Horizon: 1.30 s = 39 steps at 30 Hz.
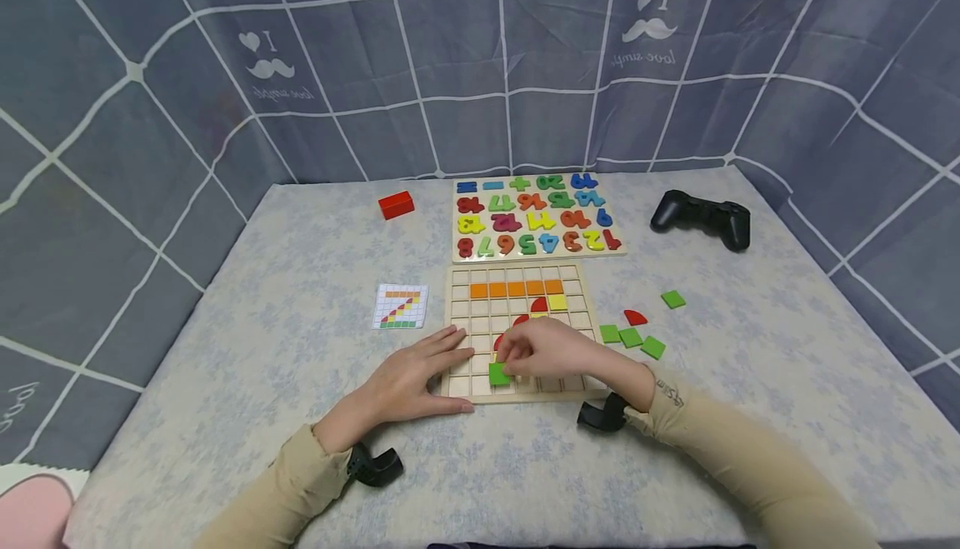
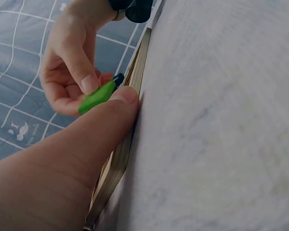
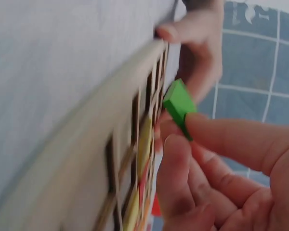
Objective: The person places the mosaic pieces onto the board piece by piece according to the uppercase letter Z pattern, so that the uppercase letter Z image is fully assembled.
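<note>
My right hand pinches a green square tile between thumb and fingertips, just above the lower left part of a wooden grid board. In the right wrist view the green tile is tilted, held by one corner. My left hand lies with spread fingers at the board's left edge, its thumb along the front edge. On the board stand a row of orange tiles, a yellow tile and red quarter-circle pieces running down a diagonal. My right hand hides part of that diagonal.
Right of the board lie several green tiles and a red quarter-circle. A pattern card sits at the left. Behind are a number puzzle board, a red block and a black game controller.
</note>
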Each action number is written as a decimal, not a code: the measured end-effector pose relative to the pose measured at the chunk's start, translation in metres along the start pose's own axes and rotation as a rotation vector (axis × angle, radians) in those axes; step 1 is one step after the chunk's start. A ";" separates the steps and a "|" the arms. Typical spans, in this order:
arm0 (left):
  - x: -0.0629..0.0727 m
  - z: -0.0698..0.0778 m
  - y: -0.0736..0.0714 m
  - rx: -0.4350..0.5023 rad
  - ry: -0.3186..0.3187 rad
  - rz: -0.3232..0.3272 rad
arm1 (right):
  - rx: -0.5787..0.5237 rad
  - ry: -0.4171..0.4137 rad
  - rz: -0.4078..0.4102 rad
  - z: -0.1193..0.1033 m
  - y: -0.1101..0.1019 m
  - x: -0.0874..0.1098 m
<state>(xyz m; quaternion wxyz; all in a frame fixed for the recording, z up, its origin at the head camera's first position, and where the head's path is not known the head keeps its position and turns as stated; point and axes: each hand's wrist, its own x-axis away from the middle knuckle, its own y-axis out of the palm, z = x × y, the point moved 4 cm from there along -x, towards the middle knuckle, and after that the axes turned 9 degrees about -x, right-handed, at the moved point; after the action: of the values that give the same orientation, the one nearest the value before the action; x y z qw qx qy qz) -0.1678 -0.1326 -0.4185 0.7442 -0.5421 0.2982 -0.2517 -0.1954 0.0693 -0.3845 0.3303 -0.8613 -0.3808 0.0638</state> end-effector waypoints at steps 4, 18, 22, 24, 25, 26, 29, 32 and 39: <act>0.000 0.001 0.000 -0.004 0.005 -0.002 | 0.046 0.037 0.014 -0.006 0.012 -0.009; 0.001 0.001 -0.001 -0.001 0.016 0.018 | 0.068 0.054 0.090 -0.013 0.024 -0.009; 0.001 0.001 -0.001 0.002 0.009 0.012 | 0.046 0.047 0.081 -0.013 0.026 -0.007; 0.001 0.001 -0.001 0.003 0.006 0.008 | 0.039 0.051 0.073 -0.013 0.025 -0.005; 0.000 0.001 -0.001 0.002 0.004 0.006 | 0.035 0.055 0.067 -0.012 0.023 -0.003; 0.000 0.001 0.000 0.002 0.003 0.005 | 0.026 0.062 0.059 -0.011 0.020 -0.001; 0.000 0.002 0.000 0.001 0.003 0.003 | -0.019 0.071 0.034 -0.005 0.008 0.008; 0.000 0.001 0.000 0.000 0.004 0.007 | -0.066 0.047 0.017 0.004 -0.010 0.019; 0.001 0.001 -0.001 -0.013 0.013 0.010 | -0.204 -0.004 -0.023 0.040 -0.059 0.044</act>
<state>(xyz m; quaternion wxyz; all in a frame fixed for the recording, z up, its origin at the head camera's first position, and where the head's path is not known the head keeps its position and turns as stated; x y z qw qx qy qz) -0.1668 -0.1324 -0.4179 0.7401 -0.5438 0.3071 -0.2495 -0.2149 0.1498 -0.3730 0.2410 -0.8859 -0.3958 0.0226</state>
